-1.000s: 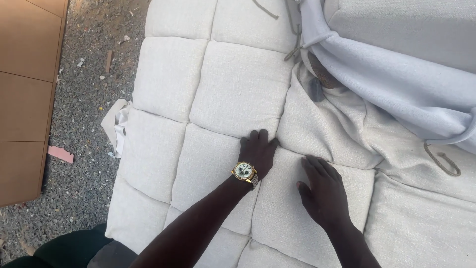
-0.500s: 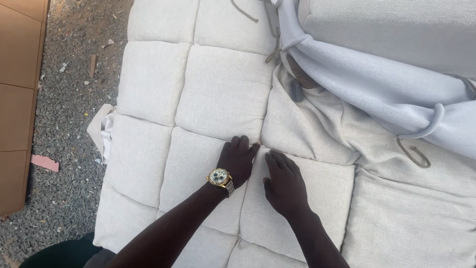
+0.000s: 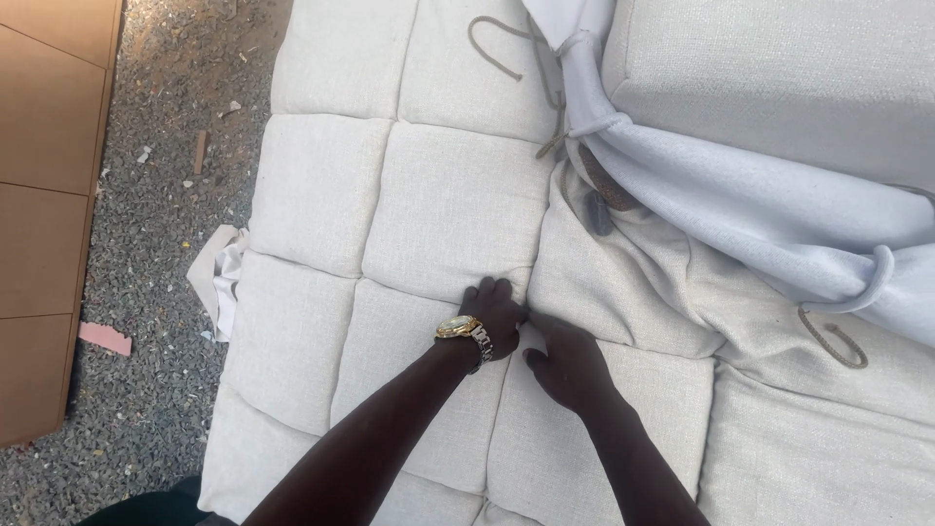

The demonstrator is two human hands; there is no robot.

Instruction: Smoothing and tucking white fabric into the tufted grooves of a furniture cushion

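Note:
A cream tufted cushion, stitched into square panels, fills most of the head view. My left hand, with a gold watch on its wrist, has its fingers curled into the crease where several panels meet. My right hand lies just right of it, with its fingertips pinched into the same seam. The two hands almost touch. Loose cream cover fabric is wrinkled right of the seam.
A pale grey cloth drapes over the cushion's upper right, with cord loops beside it. Brown wooden boards lie at the left on gravel ground. A white cloth scrap and a pink scrap lie near the cushion's left edge.
Both hands were lying flat on the cushion. They have drawn together at the seam junction and their fingers have curled into the crease. The camera has shifted.

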